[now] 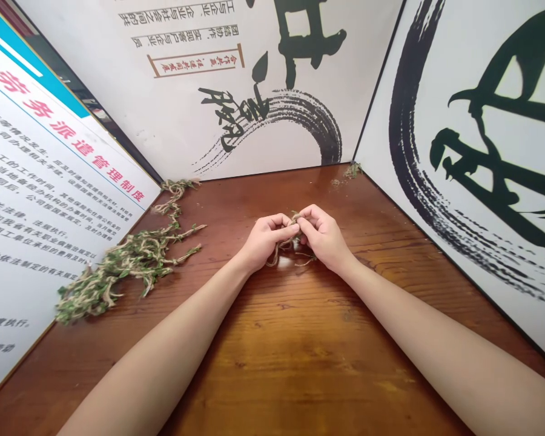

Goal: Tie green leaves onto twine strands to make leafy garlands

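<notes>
A short piece of brown twine (285, 244) with bits of green on it is pinched between my two hands, above the middle of the wooden table. My left hand (264, 240) closes thumb and fingertips on it from the left. From the right, my right hand (326, 239) grips it the same way, and the fingertips of both hands nearly meet. Loose twine ends hang below the fingers towards the table top. The part between the fingertips is mostly hidden. On the left lies a heap of twine with green leaf-like bits (131, 263), apart from both hands.
The brown wooden table (272, 363) is bounded by white printed panels: a back panel (163, 121), a right panel (376, 139) and a left panel (9, 242). Green scraps (353, 170) lie in the far right corner. More twine (175, 194) trails along the far left edge.
</notes>
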### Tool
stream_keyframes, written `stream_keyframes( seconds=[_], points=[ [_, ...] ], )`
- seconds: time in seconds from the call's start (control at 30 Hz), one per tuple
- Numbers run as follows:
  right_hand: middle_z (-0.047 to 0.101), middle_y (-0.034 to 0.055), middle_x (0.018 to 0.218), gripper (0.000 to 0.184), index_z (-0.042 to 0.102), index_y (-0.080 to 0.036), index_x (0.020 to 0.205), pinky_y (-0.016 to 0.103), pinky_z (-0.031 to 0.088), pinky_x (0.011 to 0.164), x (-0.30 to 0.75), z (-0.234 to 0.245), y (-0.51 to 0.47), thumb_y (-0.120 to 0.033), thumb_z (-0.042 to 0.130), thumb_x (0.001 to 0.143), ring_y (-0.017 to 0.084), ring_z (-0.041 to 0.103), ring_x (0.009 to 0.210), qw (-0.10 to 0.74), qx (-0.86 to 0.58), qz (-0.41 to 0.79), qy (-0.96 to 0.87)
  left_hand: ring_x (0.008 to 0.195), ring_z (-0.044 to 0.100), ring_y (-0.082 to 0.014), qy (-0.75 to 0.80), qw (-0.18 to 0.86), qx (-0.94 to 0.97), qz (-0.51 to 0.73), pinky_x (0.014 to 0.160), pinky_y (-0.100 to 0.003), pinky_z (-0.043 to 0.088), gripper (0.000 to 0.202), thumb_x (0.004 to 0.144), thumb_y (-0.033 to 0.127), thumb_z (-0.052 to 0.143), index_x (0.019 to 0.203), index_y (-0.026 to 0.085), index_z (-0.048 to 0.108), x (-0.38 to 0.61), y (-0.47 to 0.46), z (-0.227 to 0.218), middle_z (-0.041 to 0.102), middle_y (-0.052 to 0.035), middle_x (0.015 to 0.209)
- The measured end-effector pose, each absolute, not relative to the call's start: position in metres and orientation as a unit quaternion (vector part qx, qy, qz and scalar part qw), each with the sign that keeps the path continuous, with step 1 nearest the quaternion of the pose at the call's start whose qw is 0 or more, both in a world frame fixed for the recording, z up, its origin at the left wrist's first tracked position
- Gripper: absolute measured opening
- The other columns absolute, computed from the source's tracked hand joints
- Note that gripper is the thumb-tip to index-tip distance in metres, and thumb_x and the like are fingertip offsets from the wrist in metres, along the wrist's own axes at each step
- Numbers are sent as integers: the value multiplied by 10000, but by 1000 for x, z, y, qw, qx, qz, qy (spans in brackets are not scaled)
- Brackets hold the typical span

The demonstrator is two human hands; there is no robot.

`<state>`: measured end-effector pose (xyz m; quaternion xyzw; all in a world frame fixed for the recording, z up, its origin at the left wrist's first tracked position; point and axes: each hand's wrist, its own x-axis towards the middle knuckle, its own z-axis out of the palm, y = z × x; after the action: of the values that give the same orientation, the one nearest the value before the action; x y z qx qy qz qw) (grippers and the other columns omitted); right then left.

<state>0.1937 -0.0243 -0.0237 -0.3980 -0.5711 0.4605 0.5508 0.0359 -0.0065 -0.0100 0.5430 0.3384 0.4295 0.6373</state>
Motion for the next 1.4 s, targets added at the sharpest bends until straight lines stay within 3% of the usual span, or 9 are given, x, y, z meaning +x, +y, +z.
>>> stream_keyframes(
  seconds=[0.17,0.33,0.53,0.67,0.8,1.03,1.2,1.3,1.4],
  points=[
    [581,0,691,300,527,-183,863,268,405,562,194,-29,-21,-474,598,890,117,512,584,531,-419,462,-574,643,544,-107,293,666,496,474,663,-237,465,320,658,367,899,734,120,710,35,-6,-5,570,-17,667],
    [581,7,732,295,522,-184,857,288,404,623,195,-32,-19,-474,567,886,129,508,649,535,-438,425,-584,617,480,-98,322,662,531,420,624,-237,407,430,687,386,883,591,111,567,38,-9,-2,518,-20,659],
    [524,-16,669,289,494,-198,852,287,384,592,195,-30,-19,-481,533,892,123,475,592,527,-445,434,-580,663,457,-107,294,682,466,480,670,-246,403,366,654,406,871,627,116,650,35,-5,-2,487,-27,691],
    [549,-12,692,278,502,-196,866,285,398,594,195,-30,-18,-472,535,884,122,493,597,534,-446,432,-574,619,386,-98,326,668,519,422,625,-249,350,434,709,391,855,546,119,559,38,-8,-1,402,-10,629],
    [544,-17,688,274,502,-199,874,281,384,578,195,-31,-17,-471,532,889,121,484,587,535,-444,430,-576,674,455,-106,331,639,507,475,646,-247,387,323,705,328,837,551,114,650,39,-11,4,471,-41,717],
    [535,-16,695,281,498,-196,856,283,379,601,194,-29,-19,-474,519,886,122,485,619,536,-447,420,-581,506,333,-46,268,738,425,451,479,-225,268,266,666,308,851,611,85,718,33,-10,13,471,-33,689],
    [524,-25,678,270,488,-198,856,280,372,606,195,-29,-19,-461,520,910,121,472,615,530,-446,417,-589,472,292,-47,299,696,444,479,450,-193,234,385,774,336,830,1116,167,781,36,-13,13,421,24,621],
    [525,-26,674,268,478,-201,856,281,372,603,195,-29,-19,-458,526,914,121,469,602,528,-439,429,-587,473,311,-67,325,628,488,512,444,-186,253,650,884,395,752,1485,236,564,40,-15,12,454,42,603],
    [531,-25,666,272,482,-203,862,284,369,593,194,-28,-19,-465,533,914,124,466,588,527,-440,432,-585,508,405,-87,345,517,568,540,465,-189,327,761,944,409,689,1614,225,380,47,-17,10,544,21,638]
  ],
)
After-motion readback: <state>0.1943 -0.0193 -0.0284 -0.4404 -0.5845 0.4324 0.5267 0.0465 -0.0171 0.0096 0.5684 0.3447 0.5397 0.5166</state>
